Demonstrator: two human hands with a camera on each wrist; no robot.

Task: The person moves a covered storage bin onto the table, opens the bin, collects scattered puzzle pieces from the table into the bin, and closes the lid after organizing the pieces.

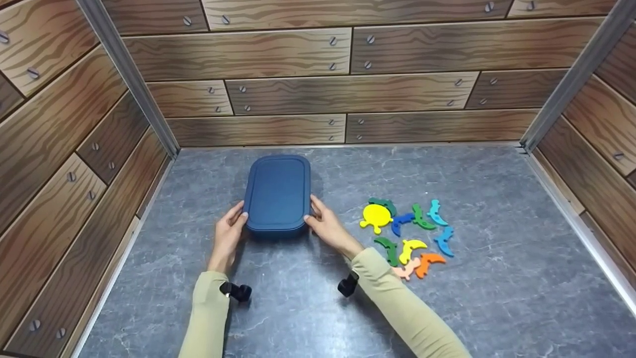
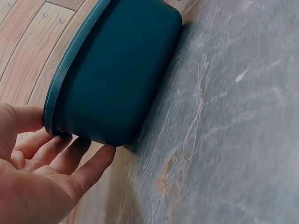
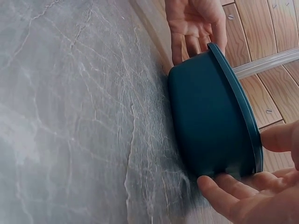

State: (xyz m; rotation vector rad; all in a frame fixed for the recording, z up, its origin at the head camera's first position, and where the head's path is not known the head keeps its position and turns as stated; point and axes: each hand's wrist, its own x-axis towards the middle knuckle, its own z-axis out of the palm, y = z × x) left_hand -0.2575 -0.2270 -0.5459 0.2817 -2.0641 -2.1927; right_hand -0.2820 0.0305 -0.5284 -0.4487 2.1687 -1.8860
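A blue lidded box [image 1: 278, 194] rests on the grey surface, left of centre in the head view. My left hand [image 1: 228, 236] grips its near left corner, thumb at the lid's rim and fingers under the rim along the side. My right hand [image 1: 332, 227] holds the near right corner the same way. In the left wrist view the box [image 2: 112, 70] shows its deep side, with the left hand's [image 2: 51, 172] fingertips against it. Both hands touch the box [image 3: 210, 112] in the right wrist view, the right hand [image 3: 257, 186] nearer the camera.
Right of the box lie several flat coloured pieces, among them a yellow round one [image 1: 376, 217], a blue one [image 1: 444, 241], an orange one [image 1: 428, 264] and a green one [image 1: 421, 217]. Wood-patterned walls [image 1: 288, 97] enclose the grey surface [image 1: 298, 308] at the back and sides.
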